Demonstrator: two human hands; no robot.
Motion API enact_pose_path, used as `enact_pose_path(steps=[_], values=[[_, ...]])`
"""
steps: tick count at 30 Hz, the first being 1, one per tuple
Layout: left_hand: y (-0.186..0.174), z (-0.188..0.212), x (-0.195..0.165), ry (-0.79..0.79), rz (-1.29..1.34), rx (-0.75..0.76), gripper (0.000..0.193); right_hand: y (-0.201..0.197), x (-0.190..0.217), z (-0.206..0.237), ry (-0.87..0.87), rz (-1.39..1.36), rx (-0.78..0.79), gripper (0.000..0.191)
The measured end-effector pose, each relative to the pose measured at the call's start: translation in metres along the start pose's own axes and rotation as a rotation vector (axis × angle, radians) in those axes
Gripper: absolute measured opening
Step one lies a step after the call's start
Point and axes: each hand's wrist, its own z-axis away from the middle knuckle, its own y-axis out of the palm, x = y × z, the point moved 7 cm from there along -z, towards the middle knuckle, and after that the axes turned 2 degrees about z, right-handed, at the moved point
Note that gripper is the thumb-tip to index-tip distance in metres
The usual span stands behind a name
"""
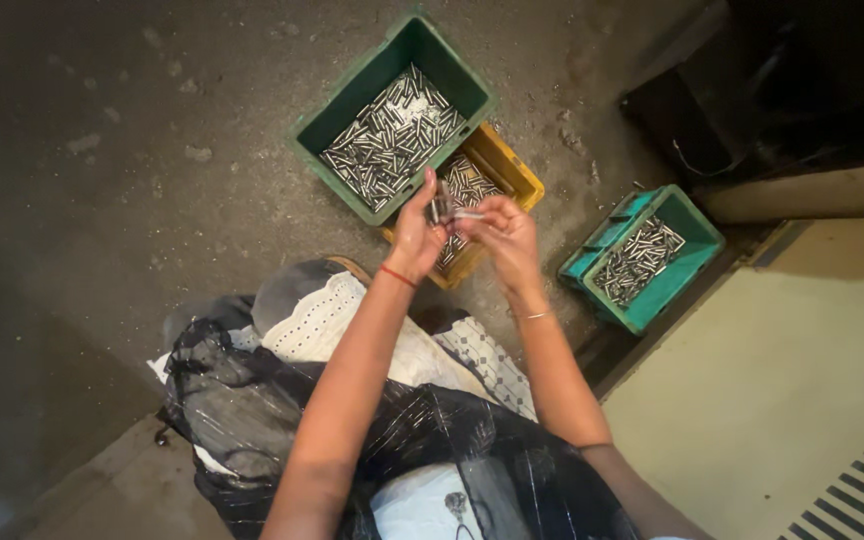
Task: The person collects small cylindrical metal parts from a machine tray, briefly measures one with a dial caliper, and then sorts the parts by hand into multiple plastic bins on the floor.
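My left hand [417, 235] is raised over the bins and grips a small dark metal piece [440, 208] between thumb and fingers. My right hand [505, 232] is close beside it, pinching a thin shiny metal pin [469, 214] whose tip points at that piece. Both hands hover above a yellow bin [515, 169] holding several metal pins. A red thread circles my left wrist and a thin bangle my right.
A dark green bin [392, 55] full of shiny pins sits on the concrete floor behind the yellow one. A teal bin [687, 275] with more pins stands to the right, next to a pale raised slab [802, 370]. My lap carries dark and white cloth.
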Motion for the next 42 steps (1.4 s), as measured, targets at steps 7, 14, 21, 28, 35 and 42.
enact_pose_path(steps=[7,14,21,28,35,42], values=[[-0.002,0.004,0.007,-0.184,-0.139,-0.049,0.024,-0.011,-0.008,-0.011,0.021,0.092,0.050,0.023],[-0.006,0.001,0.016,-0.162,-0.266,-0.005,0.032,-0.012,0.000,-0.008,0.060,0.178,-0.005,0.020],[0.001,0.010,-0.012,-0.008,-0.047,-0.241,0.042,0.018,0.081,0.033,-0.562,0.972,-0.081,0.040],[0.036,0.019,-0.005,-0.178,0.058,0.006,0.050,0.041,0.028,0.009,-0.277,0.546,-0.083,0.037],[0.002,0.004,0.002,-0.172,-0.079,-0.147,0.022,-0.001,0.010,-0.004,-0.049,0.090,-0.008,0.020],[0.006,0.000,0.010,-0.212,-0.075,-0.009,0.021,-0.008,0.010,-0.013,-0.067,0.181,-0.006,0.018]])
